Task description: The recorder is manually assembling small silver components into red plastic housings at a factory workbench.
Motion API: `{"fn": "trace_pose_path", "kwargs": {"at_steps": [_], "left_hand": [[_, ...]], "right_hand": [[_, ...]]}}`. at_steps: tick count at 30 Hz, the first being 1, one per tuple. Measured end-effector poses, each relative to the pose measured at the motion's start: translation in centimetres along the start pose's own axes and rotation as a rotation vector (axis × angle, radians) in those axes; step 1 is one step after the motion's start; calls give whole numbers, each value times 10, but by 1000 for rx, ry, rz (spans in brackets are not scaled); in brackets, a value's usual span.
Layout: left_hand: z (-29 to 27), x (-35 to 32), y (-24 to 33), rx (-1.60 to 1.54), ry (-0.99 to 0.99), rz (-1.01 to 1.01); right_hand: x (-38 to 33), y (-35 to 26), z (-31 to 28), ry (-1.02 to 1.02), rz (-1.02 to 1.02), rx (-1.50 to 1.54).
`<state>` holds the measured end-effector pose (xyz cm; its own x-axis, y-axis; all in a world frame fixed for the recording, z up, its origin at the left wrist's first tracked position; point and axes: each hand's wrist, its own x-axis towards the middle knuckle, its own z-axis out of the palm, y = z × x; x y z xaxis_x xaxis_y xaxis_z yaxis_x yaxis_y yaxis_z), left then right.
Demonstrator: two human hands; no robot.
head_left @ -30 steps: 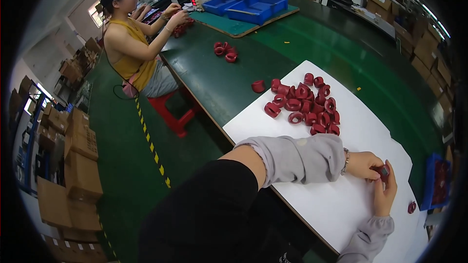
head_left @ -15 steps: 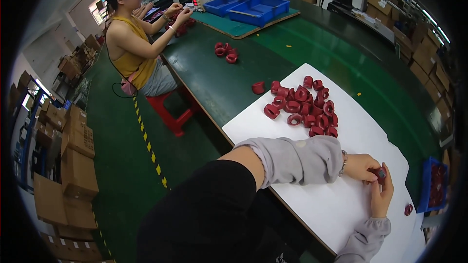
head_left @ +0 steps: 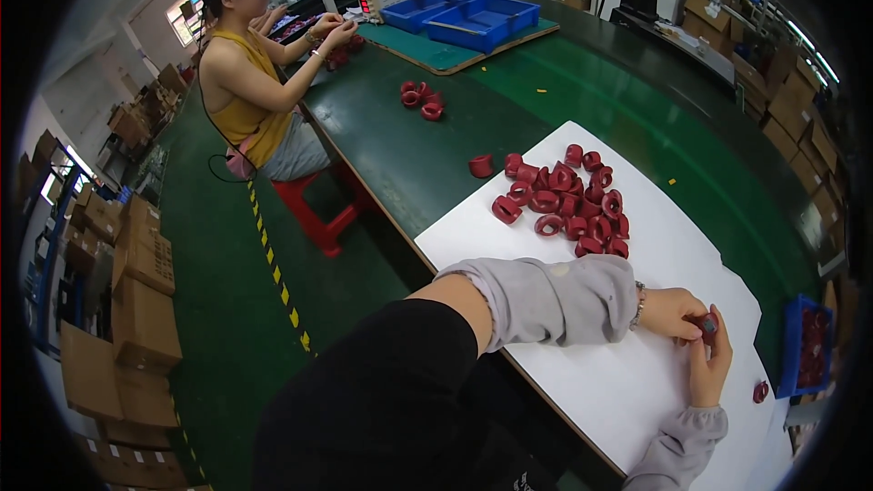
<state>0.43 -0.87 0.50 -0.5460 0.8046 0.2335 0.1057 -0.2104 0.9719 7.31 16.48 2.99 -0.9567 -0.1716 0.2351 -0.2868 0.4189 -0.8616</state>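
Observation:
Between the fingers of both hands sits a small dark-red ring-shaped part [head_left: 708, 325], with a greyish spot on its face. My left hand [head_left: 670, 313], at the end of a grey sleeve, pinches its near left side. From the right, my right hand [head_left: 710, 365] closes its thumb and fingers on the same part. Both hands are just above a white sheet [head_left: 627, 400] on the table. Farther off on the sheet lies a pile of similar dark-red ring parts [head_left: 568, 200]. A single ring part [head_left: 760, 391] rests to the right of my right hand.
A blue bin [head_left: 807, 345] with red parts stands at the far right. Several red parts [head_left: 422, 98] lie on the green table [head_left: 382, 155]. Blue trays [head_left: 482, 23] sit on a mat at the back. A person [head_left: 259, 82] works at the left on a red stool [head_left: 314, 209].
Almost nothing differs. Both hands keep hold of the ring part, and the whole view has shifted very slightly.

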Motion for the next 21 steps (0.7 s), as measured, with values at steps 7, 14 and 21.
{"fn": "trace_pose_path", "kwargs": {"at_steps": [7, 14, 21], "left_hand": [[1, -2, 2, 7, 39, -34], [1, -1, 2, -45, 35, -41], [0, -1, 0, -73, 8, -1]], "right_hand": [[0, 8, 1, 4, 19, -4], [1, 5, -1, -19, 10, -29], [2, 9, 1, -11, 0, 38]]}}
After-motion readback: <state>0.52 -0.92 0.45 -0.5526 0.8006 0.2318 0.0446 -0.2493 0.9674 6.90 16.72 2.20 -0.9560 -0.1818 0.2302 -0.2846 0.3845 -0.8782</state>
